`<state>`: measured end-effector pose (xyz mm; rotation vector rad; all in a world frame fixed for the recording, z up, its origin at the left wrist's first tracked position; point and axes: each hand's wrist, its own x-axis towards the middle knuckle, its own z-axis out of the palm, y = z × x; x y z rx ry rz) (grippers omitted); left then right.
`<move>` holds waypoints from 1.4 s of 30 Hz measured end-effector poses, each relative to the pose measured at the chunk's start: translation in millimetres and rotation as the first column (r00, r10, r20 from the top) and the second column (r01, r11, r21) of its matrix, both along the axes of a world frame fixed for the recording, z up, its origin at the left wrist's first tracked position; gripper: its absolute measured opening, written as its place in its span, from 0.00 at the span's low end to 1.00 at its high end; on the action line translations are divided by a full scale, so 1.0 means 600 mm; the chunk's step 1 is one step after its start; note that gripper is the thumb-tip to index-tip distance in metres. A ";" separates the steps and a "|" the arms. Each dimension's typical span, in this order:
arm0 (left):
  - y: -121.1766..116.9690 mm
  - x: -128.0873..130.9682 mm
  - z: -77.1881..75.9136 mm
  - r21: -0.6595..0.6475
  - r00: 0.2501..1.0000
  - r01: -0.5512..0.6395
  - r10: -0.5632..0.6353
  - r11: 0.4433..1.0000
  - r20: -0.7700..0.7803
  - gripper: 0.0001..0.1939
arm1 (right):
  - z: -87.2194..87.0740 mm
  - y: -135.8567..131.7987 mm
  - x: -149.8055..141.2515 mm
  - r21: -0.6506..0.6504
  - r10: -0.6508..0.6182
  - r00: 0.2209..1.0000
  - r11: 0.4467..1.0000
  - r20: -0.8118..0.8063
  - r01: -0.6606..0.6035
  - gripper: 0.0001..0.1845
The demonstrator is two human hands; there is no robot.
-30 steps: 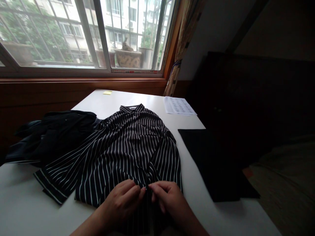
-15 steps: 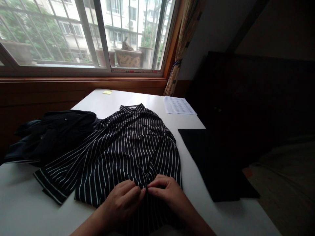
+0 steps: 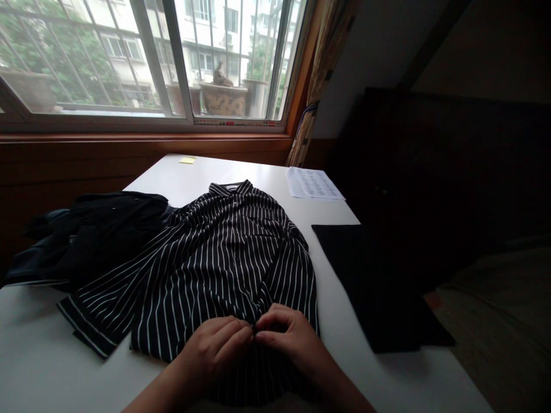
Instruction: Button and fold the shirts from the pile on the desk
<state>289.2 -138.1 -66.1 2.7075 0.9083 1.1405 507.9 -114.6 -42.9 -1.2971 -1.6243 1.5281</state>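
Observation:
A black shirt with white stripes [image 3: 215, 252] lies front up, its collar pointing toward the window and its lower end hanging over the near table edge. My left hand [image 3: 217, 344] and my right hand [image 3: 286, 332] meet at the lower front of the shirt, along the button line. Both are closed, pinching the fabric between thumb and fingers with the fingertips almost touching. Whether a button sits between them is hidden. One sleeve spreads out to the left; the other lies along the shirt's right side.
Dark folded clothes [image 3: 116, 229] are heaped at the left of the white table [image 3: 344, 321]. A black cloth [image 3: 374, 287] hangs over the right edge. Printed sheets [image 3: 314, 183] and a yellow sticky note [image 3: 187, 160] lie at the back, below the window.
My fingers have shifted slightly at the same spot; the left fingers are straighter and the right ones more arched. The shirt has barely moved.

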 end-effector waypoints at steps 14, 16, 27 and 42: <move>0.000 -0.001 0.010 -0.007 0.999 0.032 -0.032 0.999 -0.030 0.12 | -0.001 -0.004 -0.001 -0.009 -0.001 1.000 1.000 -0.015 0.001 0.07; 0.000 -0.003 0.011 0.021 1.000 0.013 -0.013 1.000 -0.006 0.13 | -0.002 -0.004 0.000 0.004 0.010 1.000 1.000 -0.023 -0.010 0.07; 0.000 -0.009 0.012 0.068 0.999 -0.004 0.002 0.998 0.039 0.14 | 0.000 0.003 0.009 0.530 0.101 0.993 0.840 0.059 -0.117 0.06; -0.002 -0.011 0.019 0.089 0.995 -0.045 0.037 0.995 0.088 0.14 | 0.014 0.031 0.015 0.858 0.122 0.896 0.258 0.428 -0.445 0.05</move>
